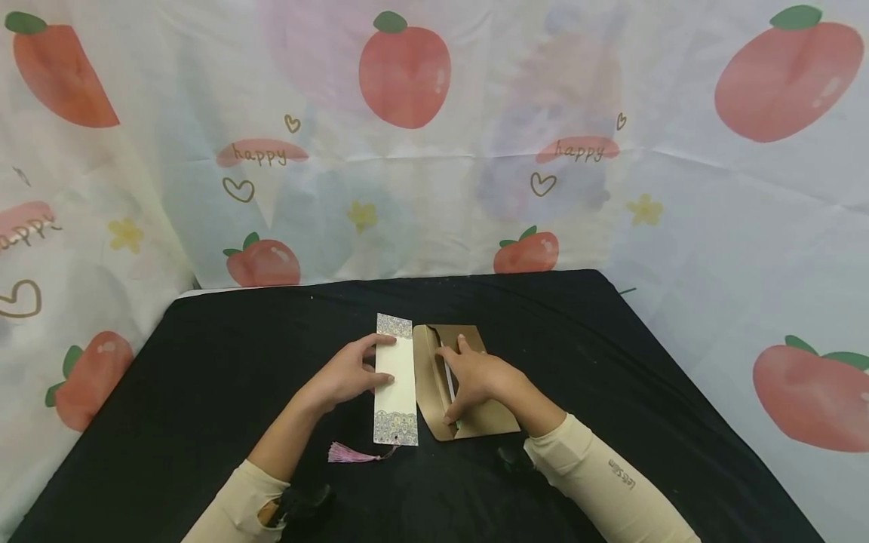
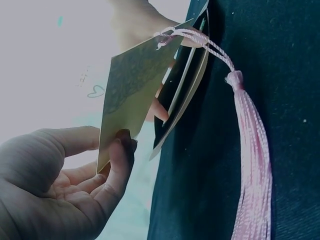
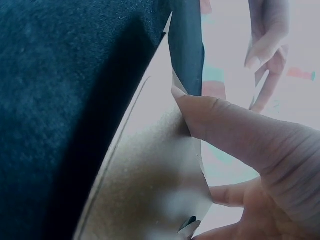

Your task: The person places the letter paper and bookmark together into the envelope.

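Note:
A pale bookmark [image 1: 395, 392] with patterned ends stands out against the black cloth. Its pink tassel [image 2: 254, 160] dangles from a cord in the left wrist view. My left hand [image 1: 346, 371] pinches the bookmark by its left long edge, thumb on the front. Right beside it is a brown paper envelope [image 1: 492, 418], its flap folded out to the left. My right hand [image 1: 478, 379] grips the envelope at its mouth, thumb near the lower corner and fingers towards the upper end. Through the parted opening shows a white edge [image 1: 449, 381] inside.
Black cloth [image 1: 258, 362] covers the table under both hands. Behind and at the sides hangs a pale curtain [image 1: 434, 188] printed with peaches, hearts and flowers. Dark wrist straps [image 1: 302, 507] sit at the sleeve ends.

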The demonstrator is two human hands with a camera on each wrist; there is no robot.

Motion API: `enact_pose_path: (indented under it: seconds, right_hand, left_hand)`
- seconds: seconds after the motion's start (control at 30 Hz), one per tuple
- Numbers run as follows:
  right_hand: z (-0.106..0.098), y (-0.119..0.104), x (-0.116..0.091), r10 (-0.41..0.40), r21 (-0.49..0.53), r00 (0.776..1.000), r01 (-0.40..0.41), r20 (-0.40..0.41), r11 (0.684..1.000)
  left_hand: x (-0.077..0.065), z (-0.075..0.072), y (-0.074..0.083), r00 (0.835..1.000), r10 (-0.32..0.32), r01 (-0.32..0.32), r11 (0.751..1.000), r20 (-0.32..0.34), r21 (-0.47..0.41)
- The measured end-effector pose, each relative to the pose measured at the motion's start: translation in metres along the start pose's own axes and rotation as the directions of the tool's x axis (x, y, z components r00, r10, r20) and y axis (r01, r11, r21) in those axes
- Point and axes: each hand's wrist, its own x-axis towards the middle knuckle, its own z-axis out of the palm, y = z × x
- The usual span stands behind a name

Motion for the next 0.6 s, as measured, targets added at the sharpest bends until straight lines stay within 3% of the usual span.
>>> enact_pose_path:
  seconds: [0.6]
  right_hand:
    - [0.001, 0.0, -0.0009, -0.005, 0.008, 1.0, 0.005, -0.008, 1.0]
  left_hand:
    - [0.0012, 0.0058, -0.0039, 1.0, 0.008, -0.008, 1.0, 0.016, 0.004]
